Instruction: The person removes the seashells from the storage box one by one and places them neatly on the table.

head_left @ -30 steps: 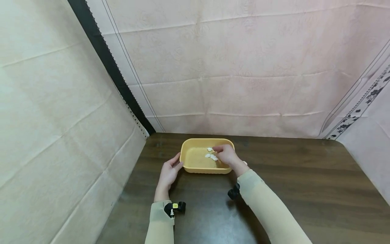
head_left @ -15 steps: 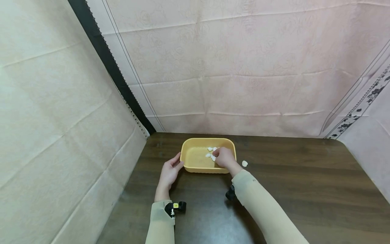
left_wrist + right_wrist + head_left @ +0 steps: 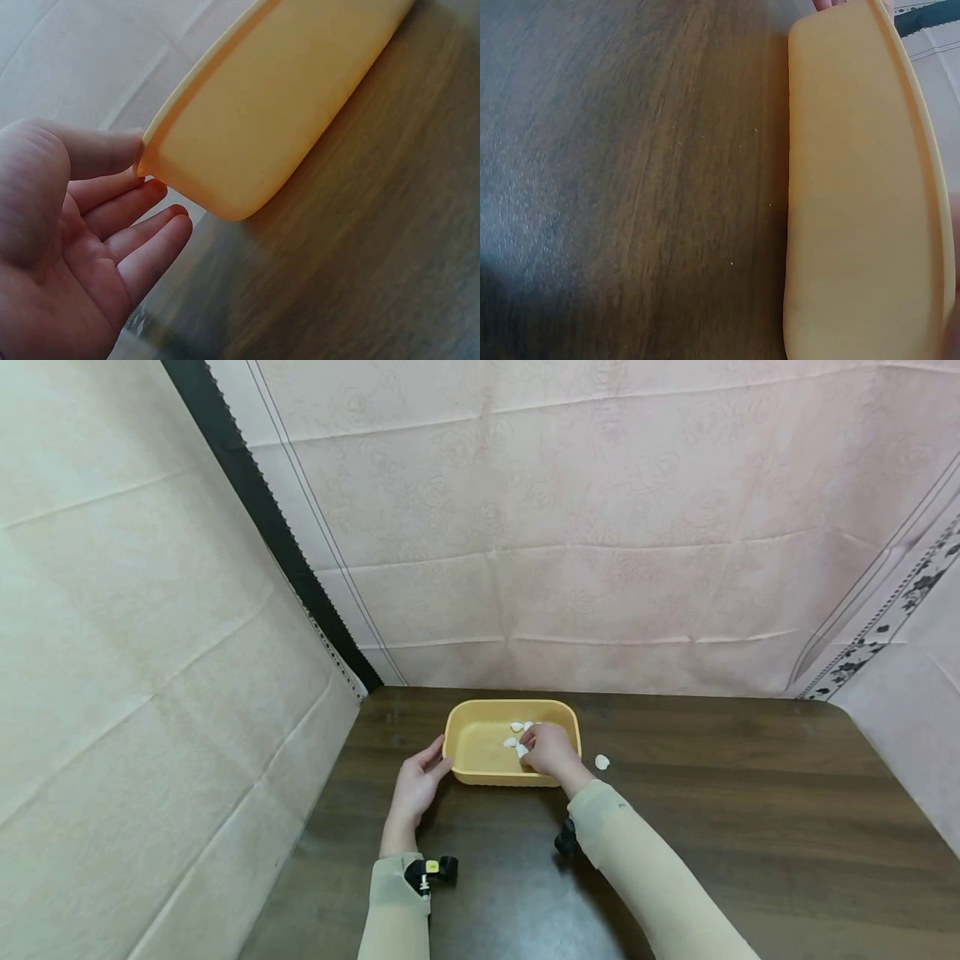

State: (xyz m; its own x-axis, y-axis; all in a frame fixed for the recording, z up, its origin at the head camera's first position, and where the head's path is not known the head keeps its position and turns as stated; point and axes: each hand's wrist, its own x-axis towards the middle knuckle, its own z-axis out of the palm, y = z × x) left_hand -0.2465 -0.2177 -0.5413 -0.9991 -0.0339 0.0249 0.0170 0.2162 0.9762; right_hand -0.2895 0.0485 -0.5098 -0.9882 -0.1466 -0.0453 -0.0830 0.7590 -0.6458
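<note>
A yellow plastic tray (image 3: 480,779) stands at the back of the table. With thumb and fingers my left hand (image 3: 417,783) grips its left end, and the left wrist view has the thumb (image 3: 105,154) against the rim. My right hand (image 3: 553,752) reaches in over the tray's right side. Its thumb and forefinger are bent around a small white piece (image 3: 522,750) on the tray floor. Close by lie other white pieces (image 3: 510,742), flat and rounded, partly hidden by the fingers. In the right wrist view the tray wall covers most of the right hand.
One white piece (image 3: 602,762) lies on the wooden table (image 3: 712,793), just right of the tray. Pale cloth (image 3: 600,568) hangs behind the table and along its left and right sides.
My right hand has moved slightly left and toward me inside the tray, and the white pieces at its fingertips have shifted a little. The piece on the table is uncovered. The left hand stays put.
</note>
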